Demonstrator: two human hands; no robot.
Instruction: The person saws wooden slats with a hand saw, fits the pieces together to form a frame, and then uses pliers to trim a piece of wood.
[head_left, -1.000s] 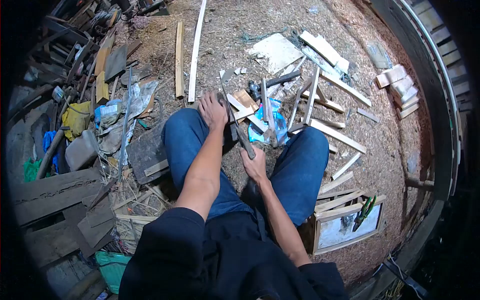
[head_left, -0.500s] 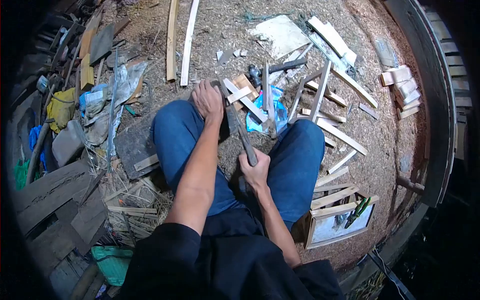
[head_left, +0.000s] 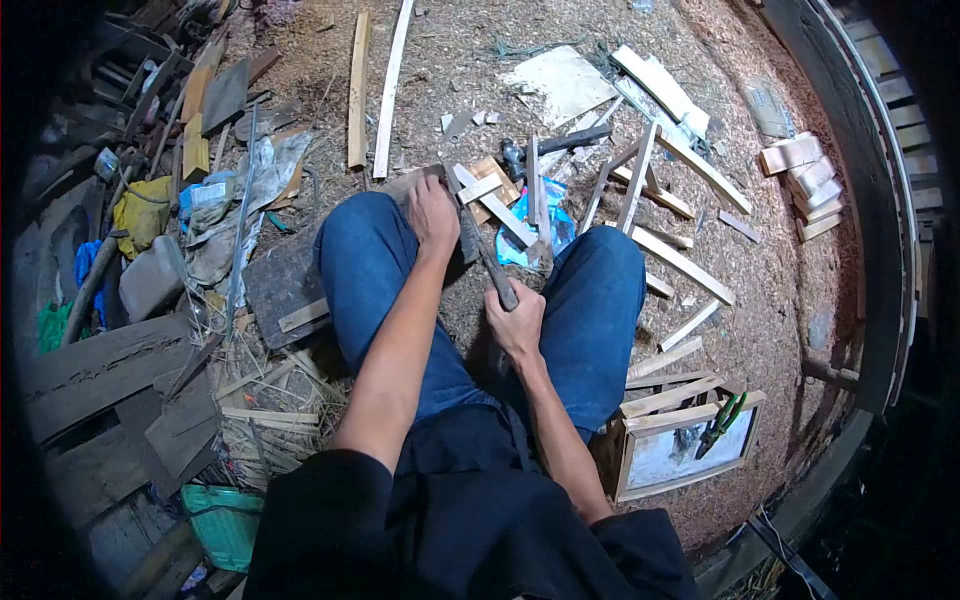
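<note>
Now the left hand's (head_left: 433, 212) fingers lay closer together than before.
Whether it gripped anything was unclear; the right hand (head_left: 518, 325) still gripped the long tool (head_left: 491, 262), slanting between the knees (head_left: 600, 262).

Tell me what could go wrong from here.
The long, narrow tool in the right hand runs close beside the left hand, so a slip could catch its fingers.

The tool's handle end sits between the knees, so a hard pull might strike a leg.

The green-handled pliers lie across the rim of the wood-framed box; a bump could drop them.
</note>
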